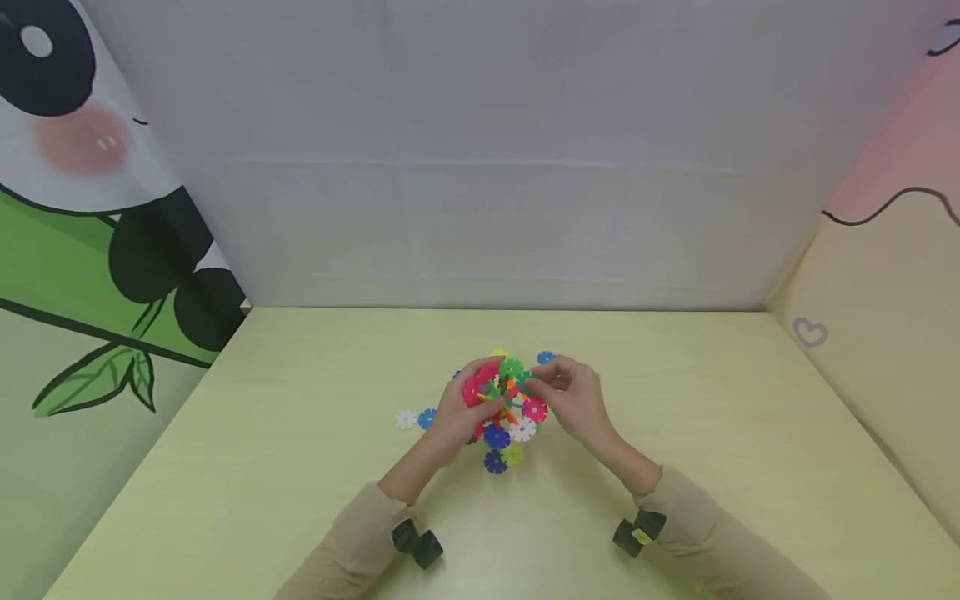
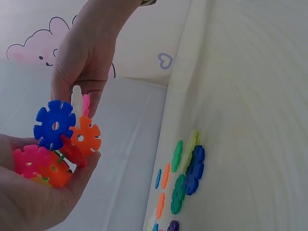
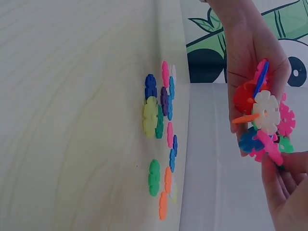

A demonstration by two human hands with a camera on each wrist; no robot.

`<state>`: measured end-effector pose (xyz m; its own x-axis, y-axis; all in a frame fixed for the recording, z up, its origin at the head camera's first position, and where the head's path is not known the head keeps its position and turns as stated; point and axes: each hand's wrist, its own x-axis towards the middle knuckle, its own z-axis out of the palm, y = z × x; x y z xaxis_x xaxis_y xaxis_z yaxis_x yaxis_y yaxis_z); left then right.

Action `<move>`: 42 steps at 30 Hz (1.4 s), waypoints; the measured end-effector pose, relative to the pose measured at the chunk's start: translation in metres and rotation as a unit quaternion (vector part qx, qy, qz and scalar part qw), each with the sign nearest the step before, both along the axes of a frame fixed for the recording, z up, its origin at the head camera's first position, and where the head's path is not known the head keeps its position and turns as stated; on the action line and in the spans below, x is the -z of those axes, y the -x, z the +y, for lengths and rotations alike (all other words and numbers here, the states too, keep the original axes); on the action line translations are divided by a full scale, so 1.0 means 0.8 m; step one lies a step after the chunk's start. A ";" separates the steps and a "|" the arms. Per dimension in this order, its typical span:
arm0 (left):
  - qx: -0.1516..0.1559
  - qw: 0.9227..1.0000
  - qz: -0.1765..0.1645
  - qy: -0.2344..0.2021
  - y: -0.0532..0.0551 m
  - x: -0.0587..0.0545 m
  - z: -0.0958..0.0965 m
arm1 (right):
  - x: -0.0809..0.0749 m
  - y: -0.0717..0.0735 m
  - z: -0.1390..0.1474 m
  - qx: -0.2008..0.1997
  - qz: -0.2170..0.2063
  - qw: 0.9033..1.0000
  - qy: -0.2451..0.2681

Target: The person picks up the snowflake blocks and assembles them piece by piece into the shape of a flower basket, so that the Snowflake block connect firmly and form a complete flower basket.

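A ball-like cluster of interlocked snowflake discs (image 1: 487, 387) in pink, red, orange, green, white and blue is held up above the table. My left hand (image 1: 453, 417) grips it from the left, thumb across the near side. At its right side, my right hand (image 1: 576, 400) pinches a green disc (image 1: 525, 379) between thumb and fingertips, right at the cluster. The left wrist view has a blue disc (image 2: 55, 125) and an orange disc (image 2: 87, 135) sticking out of the cluster. In the right wrist view, a white disc (image 3: 266, 112) faces the camera.
Loose discs lie on the pale table (image 1: 262, 467) beneath and around the hands. Among them are a white disc (image 1: 406, 419) at the left, a dark blue disc (image 1: 495, 461) and a yellow disc (image 1: 512, 454) in front. A grey wall (image 1: 510, 233) stands behind the table.
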<state>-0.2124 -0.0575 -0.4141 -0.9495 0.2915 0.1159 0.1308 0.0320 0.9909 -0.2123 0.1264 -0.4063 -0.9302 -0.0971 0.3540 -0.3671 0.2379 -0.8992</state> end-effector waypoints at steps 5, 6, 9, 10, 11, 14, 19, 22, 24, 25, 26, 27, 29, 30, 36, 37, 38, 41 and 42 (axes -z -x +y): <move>0.012 0.999 -0.031 -0.007 0.005 0.005 -0.005 | 0.005 0.001 0.011 -0.057 -0.033 0.998 -0.020; 0.013 0.999 -0.035 -0.012 0.007 0.006 -0.006 | 0.006 0.000 0.013 -0.069 -0.039 0.997 -0.025; 0.023 0.998 -0.045 -0.041 0.009 0.006 -0.008 | 0.006 -0.003 0.018 -0.111 -0.053 0.992 -0.043; 0.028 0.997 -0.048 -0.047 0.009 0.006 -0.009 | 0.006 -0.005 0.019 -0.125 -0.054 0.989 -0.053; 0.033 0.997 -0.052 -0.050 0.009 0.004 -0.010 | 0.006 -0.006 0.020 -0.137 -0.055 0.987 -0.062; 0.070 0.994 -0.064 -0.063 0.008 0.002 -0.014 | 0.006 -0.009 0.021 -0.164 -0.055 0.982 -0.080; 0.161 0.983 -0.066 -0.057 0.007 -0.001 -0.026 | 0.006 -0.008 0.024 -0.177 -0.054 0.980 -0.078; 0.189 0.981 -0.044 -0.020 0.007 -0.003 -0.032 | 0.006 -0.007 0.028 -0.182 -0.057 0.979 -0.068; 0.190 0.981 -0.021 0.007 0.007 -0.004 -0.033 | 0.005 -0.007 0.030 -0.186 -0.058 0.979 -0.061; 0.186 0.982 -0.008 0.018 0.006 -0.005 -0.034 | 0.004 -0.007 0.030 -0.188 -0.058 0.979 -0.057; 0.180 0.983 0.006 0.027 0.006 -0.006 -0.034 | 0.004 -0.007 0.031 -0.191 -0.055 0.979 -0.053; 0.174 0.984 0.016 0.029 0.006 -0.006 -0.034 | 0.003 -0.007 0.031 -0.192 -0.050 0.979 -0.050; 0.157 0.987 0.032 0.030 0.005 -0.008 -0.034 | 0.001 -0.008 0.031 -0.192 -0.035 0.980 -0.042; 0.150 0.988 0.034 0.027 0.005 -0.010 -0.034 | 0.000 -0.009 0.030 -0.191 -0.022 0.981 -0.037; 0.134 0.991 0.007 -0.028 0.007 -0.013 -0.035 | -0.006 -0.014 0.025 -0.164 0.105 0.979 -0.066; 0.135 0.990 0.000 -0.038 0.007 -0.013 -0.035 | -0.006 -0.014 0.025 -0.159 0.130 0.976 -0.077; 0.136 0.990 -0.007 -0.045 0.007 -0.014 -0.035 | -0.007 -0.014 0.025 -0.156 0.151 0.972 -0.085; 0.142 0.987 -0.025 -0.066 0.006 -0.015 -0.035 | -0.007 -0.012 0.025 -0.161 0.192 0.964 -0.093; 0.146 0.987 -0.026 -0.068 0.006 -0.014 -0.035 | -0.007 -0.011 0.025 -0.163 0.198 0.962 -0.096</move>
